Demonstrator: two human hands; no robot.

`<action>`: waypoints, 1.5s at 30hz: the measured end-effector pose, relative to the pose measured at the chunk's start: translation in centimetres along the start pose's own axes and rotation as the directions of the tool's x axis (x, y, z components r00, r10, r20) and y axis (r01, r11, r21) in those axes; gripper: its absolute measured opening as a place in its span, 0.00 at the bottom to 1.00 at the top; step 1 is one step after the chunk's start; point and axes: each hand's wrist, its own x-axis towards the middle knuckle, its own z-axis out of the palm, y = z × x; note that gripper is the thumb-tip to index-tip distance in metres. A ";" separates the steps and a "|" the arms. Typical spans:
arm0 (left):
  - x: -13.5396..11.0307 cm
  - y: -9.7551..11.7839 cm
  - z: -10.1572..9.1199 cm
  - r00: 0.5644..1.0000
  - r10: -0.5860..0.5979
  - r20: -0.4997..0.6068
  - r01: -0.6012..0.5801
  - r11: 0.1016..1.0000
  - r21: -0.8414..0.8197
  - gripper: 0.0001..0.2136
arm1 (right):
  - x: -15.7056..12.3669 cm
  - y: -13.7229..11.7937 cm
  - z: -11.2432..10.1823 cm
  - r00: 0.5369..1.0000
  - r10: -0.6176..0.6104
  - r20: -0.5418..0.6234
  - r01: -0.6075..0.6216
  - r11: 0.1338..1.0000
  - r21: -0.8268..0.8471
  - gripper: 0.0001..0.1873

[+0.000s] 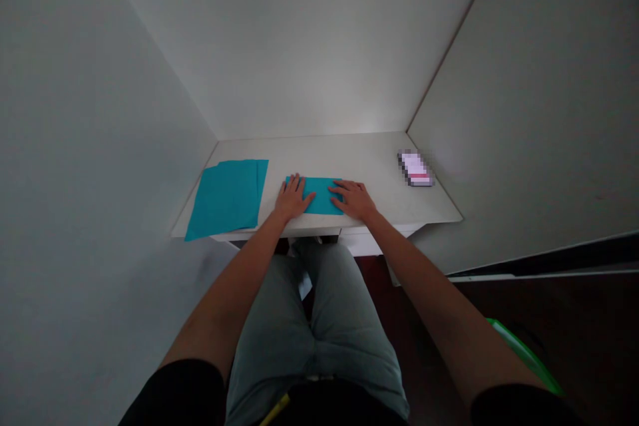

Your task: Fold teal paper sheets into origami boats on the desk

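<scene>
A small blue rectangle of what looks like folded paper (319, 196) lies flat near the front edge of the white table. My left hand (292, 198) rests on its left end, fingers spread and pointing away from me. On its right end lies my right hand (353, 198), with the fingers stretched out toward the left. Neither hand grips anything. To the left of my left hand, several larger blue sheets (228, 196) lie in a loose, slightly fanned stack. One corner of the stack hangs at the table's front edge.
The white table (349, 152) stands against walls at the back, left and right. A blurred-out phone-like object (416, 168) lies at its right end. Low on the right, a green-rimmed thing (524, 354) shows on the dark floor. My legs are close to the table.
</scene>
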 end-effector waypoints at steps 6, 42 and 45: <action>-0.8 -3.3 -0.9 0.964 -0.216 -0.157 0.215 0.976 -0.027 0.53 | -0.1 0.0 0.2 0.996 0.064 -0.055 -0.064 0.998 0.000 0.31; -5.2 -0.4 -2.4 0.933 0.350 0.086 -0.356 0.933 0.061 0.31 | 0.2 0.8 0.0 0.991 0.120 -0.057 -0.114 0.988 0.101 0.63; -5.3 -0.3 -2.8 0.915 0.387 0.116 -0.394 0.918 0.049 0.30 | 0.3 0.9 0.2 0.992 0.121 -0.034 -0.119 0.991 0.067 0.63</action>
